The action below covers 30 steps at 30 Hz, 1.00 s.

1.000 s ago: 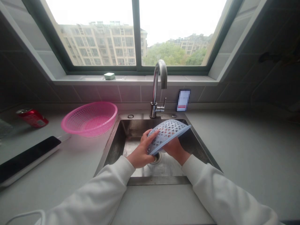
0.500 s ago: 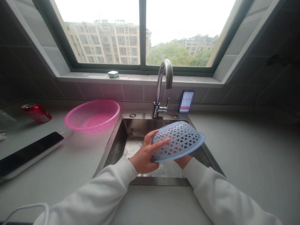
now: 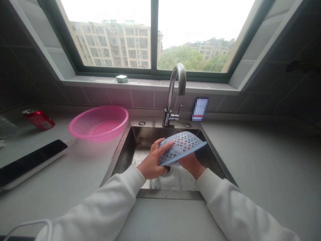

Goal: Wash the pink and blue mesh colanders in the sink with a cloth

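Blue plastic basket point(image 3: 182, 147) gripped by both hands over the steel sink point(image 3: 122, 150)
Left hand point(image 3: 152, 164) grips the domed outside, fingers spread across the lattice; right hand point(image 3: 192, 164) holds narrowly from beneath. Basket sits upside down and tilted, above the drain point(image 3: 167, 171) and nearer than the faucet point(image 3: 168, 97); pink basket point(image 3: 99, 125) rests on the counter point(image 3: 82, 167) left of the sink
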Motion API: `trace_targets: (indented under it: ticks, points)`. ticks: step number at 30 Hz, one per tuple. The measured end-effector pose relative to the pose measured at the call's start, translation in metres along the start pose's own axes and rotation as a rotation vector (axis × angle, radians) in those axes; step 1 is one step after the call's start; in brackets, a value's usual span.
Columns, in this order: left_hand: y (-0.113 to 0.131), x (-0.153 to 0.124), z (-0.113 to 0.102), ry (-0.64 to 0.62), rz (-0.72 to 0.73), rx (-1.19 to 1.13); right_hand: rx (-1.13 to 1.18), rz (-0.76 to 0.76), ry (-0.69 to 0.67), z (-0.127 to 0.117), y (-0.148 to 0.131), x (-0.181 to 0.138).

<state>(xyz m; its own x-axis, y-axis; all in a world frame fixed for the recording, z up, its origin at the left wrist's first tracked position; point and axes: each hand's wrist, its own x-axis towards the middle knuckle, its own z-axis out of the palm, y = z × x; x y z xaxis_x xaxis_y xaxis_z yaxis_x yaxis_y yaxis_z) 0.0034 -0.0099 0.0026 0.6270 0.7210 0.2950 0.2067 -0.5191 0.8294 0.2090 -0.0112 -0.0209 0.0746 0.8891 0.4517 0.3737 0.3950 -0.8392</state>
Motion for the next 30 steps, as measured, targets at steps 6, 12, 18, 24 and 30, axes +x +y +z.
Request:
trace_targets:
  ticks: [6,12,18,24,30]
  points:
    - [-0.008,0.005,-0.003,0.033,-0.121,-0.202,0.306,0.185,0.241,-0.025,-0.016,0.009]
    - [-0.003,0.001,-0.004,-0.032,-0.174,-0.241,0.327,0.194,0.242,-0.025,-0.020,0.012]
    - [0.001,-0.002,0.000,-0.066,-0.068,-0.162,0.262,0.197,0.106,-0.014,-0.015,0.004]
    - [0.008,-0.005,0.002,-0.064,-0.025,-0.165,0.046,0.104,-0.036,-0.016,-0.024,-0.001]
    - [0.006,-0.005,0.003,-0.052,0.026,-0.137,-0.066,0.051,-0.068,-0.015,-0.018,-0.002]
